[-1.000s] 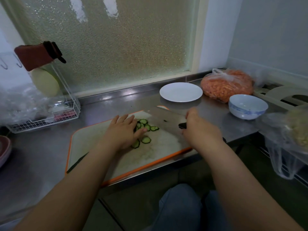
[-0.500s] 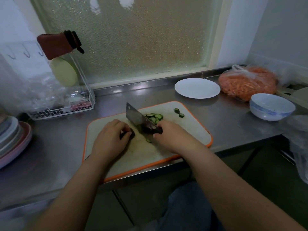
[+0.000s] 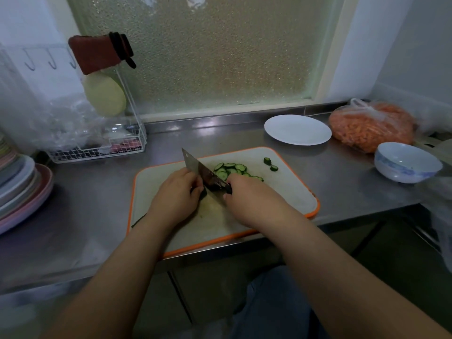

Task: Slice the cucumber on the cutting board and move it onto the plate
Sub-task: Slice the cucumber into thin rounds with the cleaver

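An orange-rimmed cutting board lies on the steel counter. My left hand curls over the dark cucumber stub, most of it hidden under my fingers. My right hand grips the handle of a cleaver, whose blade stands edge-down right beside my left fingers. A pile of cucumber slices lies just right of the blade, and two thicker pieces sit apart near the board's far right. The white plate stands empty behind the board.
A bag of orange food and a blue-patterned bowl sit at the right. A wire rack with plastic wrap stands at the back left, stacked plates at the far left. The counter's front edge runs just below the board.
A second ago my left hand lay flat over the slices with the cleaver held flat. Now it holds the cucumber stub and the blade stands upright against it, slicing.
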`<state>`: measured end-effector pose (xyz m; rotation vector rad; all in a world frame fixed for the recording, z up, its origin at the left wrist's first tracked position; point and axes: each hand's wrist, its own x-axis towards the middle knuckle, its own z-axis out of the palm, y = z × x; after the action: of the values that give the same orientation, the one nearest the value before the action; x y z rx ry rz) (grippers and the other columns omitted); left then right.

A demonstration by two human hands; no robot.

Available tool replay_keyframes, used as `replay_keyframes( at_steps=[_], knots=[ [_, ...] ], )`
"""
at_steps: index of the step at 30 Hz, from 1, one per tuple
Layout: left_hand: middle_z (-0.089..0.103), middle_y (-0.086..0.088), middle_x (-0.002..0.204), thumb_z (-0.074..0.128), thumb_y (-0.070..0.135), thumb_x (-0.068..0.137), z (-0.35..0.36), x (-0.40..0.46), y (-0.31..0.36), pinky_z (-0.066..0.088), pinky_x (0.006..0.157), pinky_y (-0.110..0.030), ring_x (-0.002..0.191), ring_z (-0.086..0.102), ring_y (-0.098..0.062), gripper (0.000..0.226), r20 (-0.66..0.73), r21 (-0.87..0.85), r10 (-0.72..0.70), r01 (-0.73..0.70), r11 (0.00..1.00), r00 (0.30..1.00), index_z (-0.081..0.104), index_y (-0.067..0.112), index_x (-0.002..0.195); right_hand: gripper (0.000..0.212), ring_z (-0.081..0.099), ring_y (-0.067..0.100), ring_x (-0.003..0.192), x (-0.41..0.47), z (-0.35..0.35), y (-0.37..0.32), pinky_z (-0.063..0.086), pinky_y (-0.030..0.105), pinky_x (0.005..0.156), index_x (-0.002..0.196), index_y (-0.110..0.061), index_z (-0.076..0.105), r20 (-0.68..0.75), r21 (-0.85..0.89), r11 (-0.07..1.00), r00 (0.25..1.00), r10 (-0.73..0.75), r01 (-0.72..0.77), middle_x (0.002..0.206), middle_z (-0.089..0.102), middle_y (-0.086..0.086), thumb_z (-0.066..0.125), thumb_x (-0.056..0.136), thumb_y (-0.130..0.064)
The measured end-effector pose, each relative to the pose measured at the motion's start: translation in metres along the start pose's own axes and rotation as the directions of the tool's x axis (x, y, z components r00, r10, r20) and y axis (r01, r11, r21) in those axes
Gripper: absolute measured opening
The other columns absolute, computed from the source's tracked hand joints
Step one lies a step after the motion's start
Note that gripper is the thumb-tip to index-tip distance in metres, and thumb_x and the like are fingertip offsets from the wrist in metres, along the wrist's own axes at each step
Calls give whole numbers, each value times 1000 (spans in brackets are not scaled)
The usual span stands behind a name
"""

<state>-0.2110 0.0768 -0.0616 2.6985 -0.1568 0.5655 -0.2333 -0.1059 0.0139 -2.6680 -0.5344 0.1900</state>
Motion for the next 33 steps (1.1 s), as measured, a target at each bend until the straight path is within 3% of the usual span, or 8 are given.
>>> replay_keyframes(
  at_steps=[16,21,33],
  knots=[
    [53,2,83,62,15,83,1,0,-2,30,66,-27,78,47,-18,5,-33,-19,1,-2,1000,999,58,16,80,22,57,26,98,17,21,-3,42,29,72,114,-11,56,115,-1,995,989,99,-99,110,60,10,50,94,-20],
    [54,1,82,62,18,85,1,-1,-6,31,65,-27,74,45,-16,4,-51,-32,-25,23,999,998,59,17,82,27,59,26,90,19,11,2,45,30,67,120,-10,56,150,47,992,983,111,-119,109,61,11,48,95,-19],
    [50,2,81,62,15,84,-1,1,-2,29,64,-27,72,41,-16,14,-25,-57,-28,26,998,999,51,22,77,21,56,25,95,-3,-2,-10,38,29,70,114,-11,52,61,23,999,997,42,-43,109,60,10,46,97,-20]
  ],
)
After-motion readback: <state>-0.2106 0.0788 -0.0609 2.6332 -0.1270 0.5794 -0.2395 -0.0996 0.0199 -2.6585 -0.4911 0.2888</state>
